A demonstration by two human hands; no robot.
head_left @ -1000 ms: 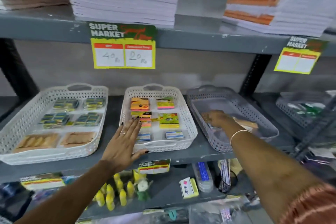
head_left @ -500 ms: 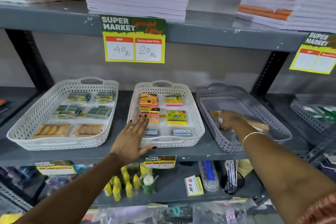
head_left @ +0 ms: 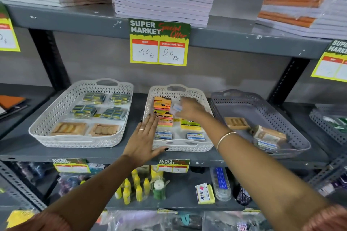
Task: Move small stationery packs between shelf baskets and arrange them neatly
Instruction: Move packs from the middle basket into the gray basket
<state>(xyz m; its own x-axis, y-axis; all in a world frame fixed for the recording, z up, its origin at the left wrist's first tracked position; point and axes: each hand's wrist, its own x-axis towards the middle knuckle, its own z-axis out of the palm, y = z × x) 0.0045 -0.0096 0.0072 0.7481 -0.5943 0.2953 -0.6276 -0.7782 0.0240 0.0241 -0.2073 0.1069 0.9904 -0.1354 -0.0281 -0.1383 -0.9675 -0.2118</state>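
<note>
Fingers of my left hand are lying spread and flat, palm down, over the front-left corner of the middle white basket, the thumb touching its front rim; this hand is gripping nothing. My right hand is hovering over the back half of the same basket, pinched closed on a small pale pack that is showing blurred at its fingertips; I cannot read the pack's print. A thin bangle is sitting on that wrist.

Inside the middle basket, an orange pack is lying at the back-left, a yellow-and-pink pack just in front of it, a yellow-green pack to its right, and two blue-and-white packs along the front rim. Open floor is showing at the back-right, under my right hand.

The grey basket on the right side of the shelf is holding a few brownish and blue packs near its front; its back half is lying bare. The left white basket is carrying four dark blue-yellow packs in two rows and two brown packs along the front. The baskets are standing apart from each other, with strips of grey shelf between them. A price card is hanging from the shelf edge above.
</note>
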